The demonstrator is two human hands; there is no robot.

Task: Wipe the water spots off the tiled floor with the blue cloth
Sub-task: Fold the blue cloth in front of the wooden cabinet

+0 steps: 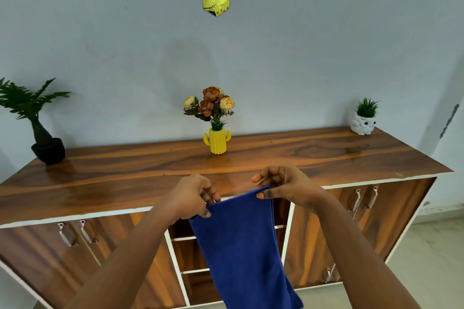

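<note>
A blue cloth hangs down in front of me, held up by its top edge. My left hand pinches the cloth's upper left corner. My right hand pinches the upper right corner between thumb and fingers. The cloth drapes in front of the middle drawers of a wooden sideboard. A strip of pale tiled floor shows at the lower right; I make out no water spots on it.
The wooden sideboard stands against a pale wall right ahead. On its top are a black potted plant at the left, a yellow cactus vase of flowers in the middle and a white owl pot at the right.
</note>
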